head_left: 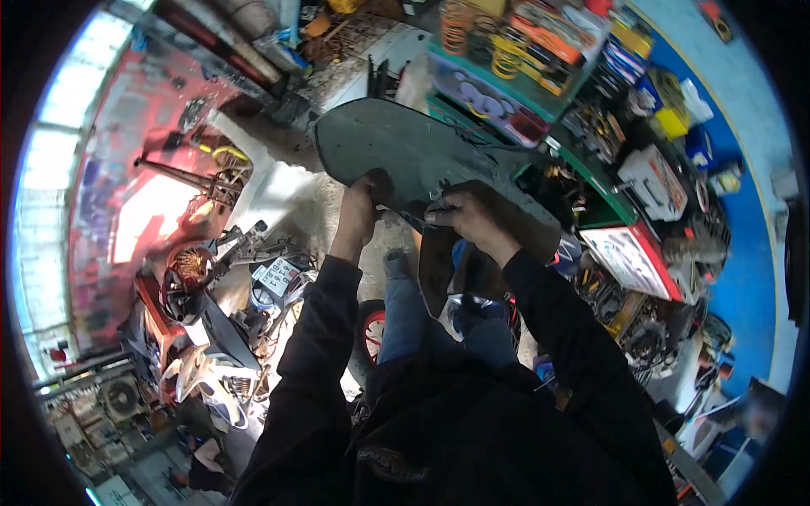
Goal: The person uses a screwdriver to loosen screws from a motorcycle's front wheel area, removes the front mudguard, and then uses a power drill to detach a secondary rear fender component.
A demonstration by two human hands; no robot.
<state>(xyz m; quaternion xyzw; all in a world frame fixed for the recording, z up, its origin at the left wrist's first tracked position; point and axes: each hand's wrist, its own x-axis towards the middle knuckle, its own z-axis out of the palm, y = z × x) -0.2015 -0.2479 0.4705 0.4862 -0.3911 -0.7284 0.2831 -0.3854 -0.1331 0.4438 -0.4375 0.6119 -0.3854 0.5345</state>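
In front of me I hold a long dark grey panel [392, 135], broad and rounded at its left end, with a darker flap hanging from its near side. It looks like a motorcycle seat base or a fender; I cannot tell which. My left hand [363, 209] is closed on its near edge, fingertips partly hidden. Farther right along that edge, my right hand [474, 218] pinches the panel beside a small shiny metal piece [437, 192]. The panel is tilted and raised off the floor.
Coil springs [507, 56] and boxes crowd a green bench [582, 169] at the far right. A white board with a red frame [626, 257] leans nearby. Motorcycle parts [202, 371] lie heaped on the left. A red-rimmed wheel [371, 333] is close to my legs.
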